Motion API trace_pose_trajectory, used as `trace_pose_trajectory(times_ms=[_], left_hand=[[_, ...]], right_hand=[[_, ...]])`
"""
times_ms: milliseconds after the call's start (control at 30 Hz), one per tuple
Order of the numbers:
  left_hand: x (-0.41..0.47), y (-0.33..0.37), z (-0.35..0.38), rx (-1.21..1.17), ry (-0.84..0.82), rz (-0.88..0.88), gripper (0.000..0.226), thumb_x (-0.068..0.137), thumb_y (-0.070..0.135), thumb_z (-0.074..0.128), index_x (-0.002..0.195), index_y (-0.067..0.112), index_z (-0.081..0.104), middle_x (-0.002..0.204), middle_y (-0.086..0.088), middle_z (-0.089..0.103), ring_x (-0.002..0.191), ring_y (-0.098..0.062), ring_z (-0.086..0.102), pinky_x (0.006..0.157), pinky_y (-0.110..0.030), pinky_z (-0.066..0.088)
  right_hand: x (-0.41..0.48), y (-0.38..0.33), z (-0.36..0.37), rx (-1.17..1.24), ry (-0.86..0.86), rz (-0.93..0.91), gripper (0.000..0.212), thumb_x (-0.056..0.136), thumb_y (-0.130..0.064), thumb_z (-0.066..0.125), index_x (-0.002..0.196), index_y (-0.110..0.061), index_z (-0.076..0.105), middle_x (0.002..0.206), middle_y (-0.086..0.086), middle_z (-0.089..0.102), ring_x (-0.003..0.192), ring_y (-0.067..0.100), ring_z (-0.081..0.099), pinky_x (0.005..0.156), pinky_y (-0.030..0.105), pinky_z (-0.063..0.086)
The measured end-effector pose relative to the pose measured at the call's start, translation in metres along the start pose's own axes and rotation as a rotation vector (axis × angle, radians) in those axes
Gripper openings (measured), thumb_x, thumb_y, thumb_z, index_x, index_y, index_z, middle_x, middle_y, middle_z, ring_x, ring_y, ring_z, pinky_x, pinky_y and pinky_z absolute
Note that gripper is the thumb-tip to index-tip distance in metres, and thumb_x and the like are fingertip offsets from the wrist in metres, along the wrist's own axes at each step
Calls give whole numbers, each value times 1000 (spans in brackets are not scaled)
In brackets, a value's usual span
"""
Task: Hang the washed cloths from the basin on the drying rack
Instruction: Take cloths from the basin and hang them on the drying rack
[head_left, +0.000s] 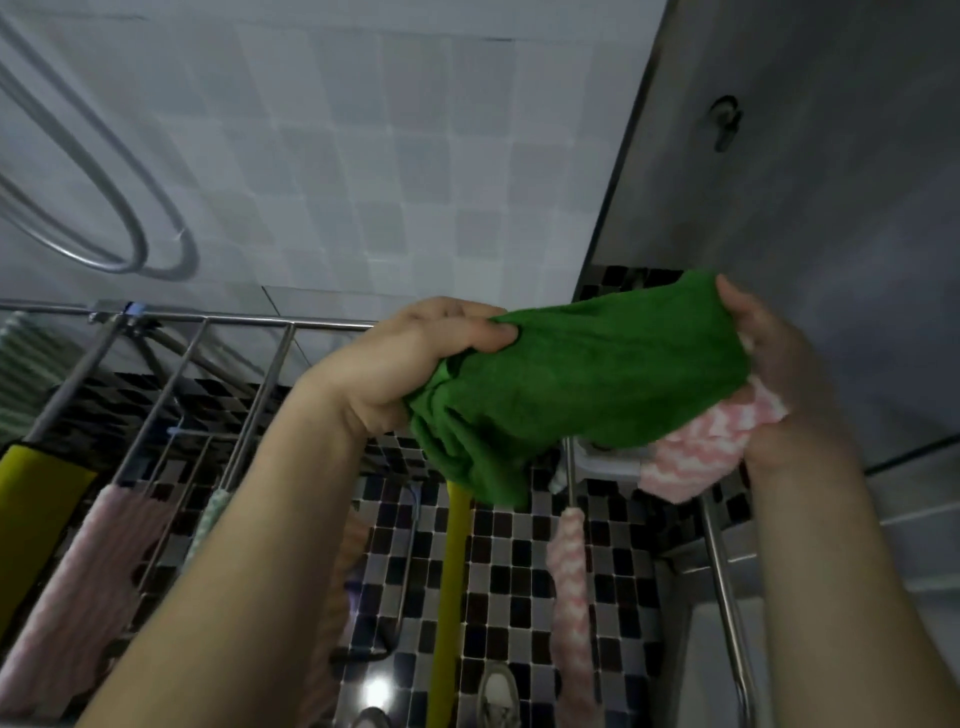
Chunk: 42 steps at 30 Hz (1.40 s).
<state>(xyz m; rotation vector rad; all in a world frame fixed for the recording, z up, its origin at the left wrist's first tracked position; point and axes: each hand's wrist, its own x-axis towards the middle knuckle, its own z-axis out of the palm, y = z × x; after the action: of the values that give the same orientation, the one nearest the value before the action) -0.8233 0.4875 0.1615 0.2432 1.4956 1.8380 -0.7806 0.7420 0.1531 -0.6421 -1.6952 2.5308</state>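
Green cloth (582, 374) | gripped by left hand (410, 358), right hand (789, 374) (above rack (234, 322))

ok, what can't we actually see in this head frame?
- Basin: not in the head view.
- Pink-and-white cloth: mostly hidden behind green cloth and right hand.
- Drying rack: middle rails hidden by left hand and arm.
- Shoes: cut by bottom edge.
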Motion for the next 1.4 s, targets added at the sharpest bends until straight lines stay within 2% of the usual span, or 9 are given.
trace_pose_trajectory(times_ms=[133,200,367,533,733,833,1067,1267,1400], left_hand=[[23,-10,8,-67,36,-44,35,78,12,61,106,-7,67,101,-22,70,88,-30,69,85,-40,56],[43,-28,6,159,174,-73,30,81,13,68,103,-7,67,98,-22,69,85,-29,66,89,-45,53],[81,-73,2,896,394,-88,16,91,30,64,95,15,70,79,4,63,67,-7,55,56,-19,41],[105,-86,-7,917,510,-49,17,85,34,70,90,18,71,82,2,65,74,-15,58,67,-24,43],[126,-69,-12,546,496,-116,15,78,4,71,85,18,71,69,-3,63,59,-12,58,52,-13,48],[142,-72,-14,441,577,-112,11,82,8,67,83,17,72,72,-3,65,67,-17,61,68,-25,55],[170,-95,-10,733,732,-99,21,89,30,64,101,14,70,83,1,64,69,-13,58,67,-23,41],[174,-101,-12,854,783,-128,22,91,35,58,92,17,71,82,-3,66,79,-22,59,71,-26,42],[179,-100,-9,1050,722,-211,31,90,43,56,87,14,67,80,-2,65,78,-24,61,70,-30,48]], right_hand=[[3,-3,-14,6,-4,30,29,89,-31,62,80,-5,68,72,10,64,56,15,62,57,23,48],[11,6,-21,-97,80,-6,28,98,-21,50,78,-6,63,54,2,66,43,6,61,47,19,47],[41,54,-50,-468,246,45,22,98,-20,52,81,-24,65,92,8,72,79,17,68,85,36,54],[70,79,-68,-721,312,22,34,83,-41,49,83,-13,68,91,14,71,88,31,68,87,52,54],[84,73,-64,-837,471,-62,36,95,-22,44,61,-16,35,64,3,46,66,24,49,67,32,38],[93,75,-65,-868,534,-89,37,94,-17,43,59,-17,30,61,1,41,56,20,41,63,30,33],[106,83,-60,-1028,599,-129,12,92,-14,43,87,-14,55,94,13,64,87,31,61,67,29,37],[98,88,-40,-1278,449,-222,28,92,-13,49,118,-20,50,113,10,57,90,31,59,64,31,38],[105,96,-32,-1174,227,-256,8,89,-16,53,84,-14,59,79,1,56,70,22,56,54,28,36]])
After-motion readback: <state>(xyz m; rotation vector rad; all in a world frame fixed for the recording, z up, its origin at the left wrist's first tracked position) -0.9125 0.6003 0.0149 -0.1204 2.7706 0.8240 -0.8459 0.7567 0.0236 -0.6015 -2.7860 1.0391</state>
